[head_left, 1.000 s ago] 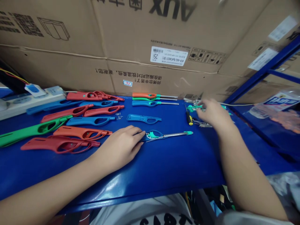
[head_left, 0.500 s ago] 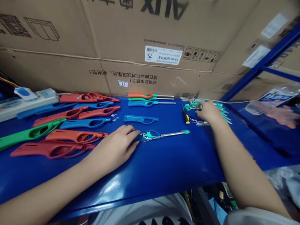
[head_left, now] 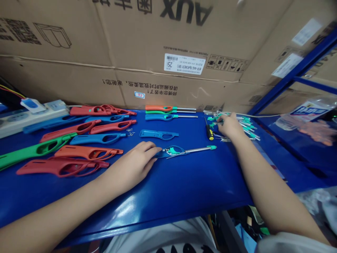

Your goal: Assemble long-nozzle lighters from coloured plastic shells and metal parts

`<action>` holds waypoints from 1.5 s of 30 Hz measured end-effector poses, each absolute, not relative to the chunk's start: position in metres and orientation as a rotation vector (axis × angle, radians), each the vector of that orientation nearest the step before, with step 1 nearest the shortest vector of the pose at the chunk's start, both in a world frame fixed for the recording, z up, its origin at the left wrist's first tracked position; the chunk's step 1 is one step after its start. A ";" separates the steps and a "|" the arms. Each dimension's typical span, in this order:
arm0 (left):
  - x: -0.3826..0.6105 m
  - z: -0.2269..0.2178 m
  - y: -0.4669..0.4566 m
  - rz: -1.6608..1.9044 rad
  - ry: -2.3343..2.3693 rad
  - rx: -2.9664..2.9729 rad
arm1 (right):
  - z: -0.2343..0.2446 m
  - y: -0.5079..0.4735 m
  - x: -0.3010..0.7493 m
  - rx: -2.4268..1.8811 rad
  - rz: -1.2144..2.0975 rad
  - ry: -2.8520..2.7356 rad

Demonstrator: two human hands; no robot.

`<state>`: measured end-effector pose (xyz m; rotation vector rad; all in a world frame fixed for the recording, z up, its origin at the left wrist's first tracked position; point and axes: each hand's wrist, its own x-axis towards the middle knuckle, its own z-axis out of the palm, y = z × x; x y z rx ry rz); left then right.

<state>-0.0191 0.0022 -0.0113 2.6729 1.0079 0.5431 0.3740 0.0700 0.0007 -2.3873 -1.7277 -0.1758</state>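
The left hand lies flat with its fingers together, the tips pressing down the handle end of a half-assembled lighter, a blue plastic shell with a teal trigger and a thin metal tube. The lighter's long axis runs rightward across mid-frame, away from those fingertips and toward the right hand. That hand, upper right of centre, curls into a heap of teal-capped metal tubes; whether it pinches one cannot be told. A black-and-yellow screwdriver lies just left of it.

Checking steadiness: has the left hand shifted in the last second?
No. The left hand stays put, fingers on the half-built lighter, same gap to the blue shell.
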 end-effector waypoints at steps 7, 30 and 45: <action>-0.019 -0.009 0.002 0.522 1.038 2.649 | -0.006 0.075 0.376 -2.323 -0.198 -1.781; -0.012 0.000 -0.009 0.714 1.116 2.497 | 0.025 0.041 0.279 -1.363 0.641 -1.727; -0.006 -0.003 -0.009 0.810 0.871 2.116 | 0.000 0.003 0.222 -0.887 0.954 -2.114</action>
